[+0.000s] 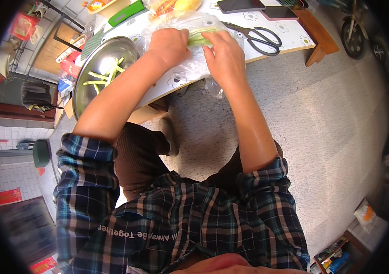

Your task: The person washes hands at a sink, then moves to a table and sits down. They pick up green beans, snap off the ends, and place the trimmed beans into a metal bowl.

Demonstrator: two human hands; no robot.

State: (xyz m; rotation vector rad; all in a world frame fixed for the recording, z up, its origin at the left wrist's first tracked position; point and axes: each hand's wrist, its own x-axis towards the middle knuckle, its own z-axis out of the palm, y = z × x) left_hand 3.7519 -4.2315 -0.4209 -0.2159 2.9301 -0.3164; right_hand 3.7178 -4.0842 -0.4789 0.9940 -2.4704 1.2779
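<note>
Several long green beans (199,38) lie on a clear plastic bag (194,65) at the table's front edge. Over their left end, my left hand (170,46) is curled with its fingers bent under; what it grips is hidden. My right hand (228,56) reaches to their right end, its fingertips touching the beans and its thumb held apart. Left of my left forearm, a steel bowl (86,73) contains several bean pieces (110,73). A pair of black-handled scissors (261,39) rests to the right of the bag.
On the flower-patterned tabletop (177,80) are two phones (240,5) (279,13), a green box (126,13) and a bag of yellow and orange produce (175,6). A wooden bench (317,34) stands at the table's right end. A wheeled vehicle (353,37) is beyond.
</note>
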